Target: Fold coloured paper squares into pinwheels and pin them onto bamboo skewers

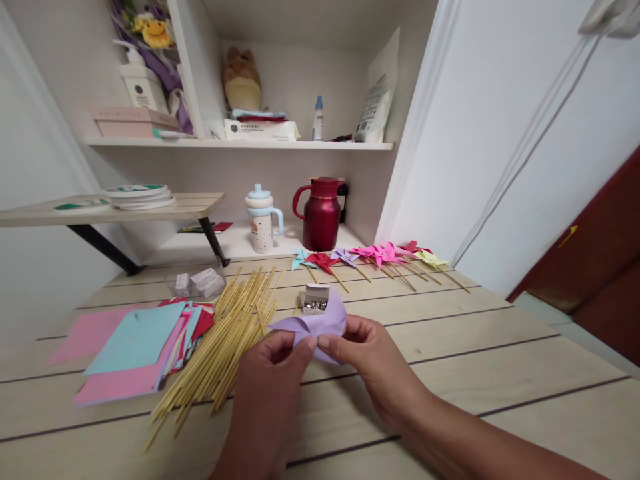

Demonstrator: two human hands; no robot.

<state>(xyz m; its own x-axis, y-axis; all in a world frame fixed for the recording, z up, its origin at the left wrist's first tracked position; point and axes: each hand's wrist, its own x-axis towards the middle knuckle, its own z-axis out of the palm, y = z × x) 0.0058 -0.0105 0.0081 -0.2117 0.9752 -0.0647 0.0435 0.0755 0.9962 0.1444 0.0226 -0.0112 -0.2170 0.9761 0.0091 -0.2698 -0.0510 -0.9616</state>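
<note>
Both hands pinch a folded lilac paper pinwheel (320, 325) just above the wooden table (500, 360). My left hand (273, 373) grips its centre with thumb and forefinger. From the right, the fingertips of my right hand (367, 357) meet the same spot. Just behind the paper sits a small open box of silver pins (315, 300). To the left of my hands lies a loose heap of bamboo sticks (225, 340).
A stack of pink, blue and red paper sheets (135, 347) lies at the left. Finished pinwheels on sticks (375, 257) line the table's far side. A clear plastic box (197, 281), a red jug (320, 213) and a lidded cup (261, 223) stand behind.
</note>
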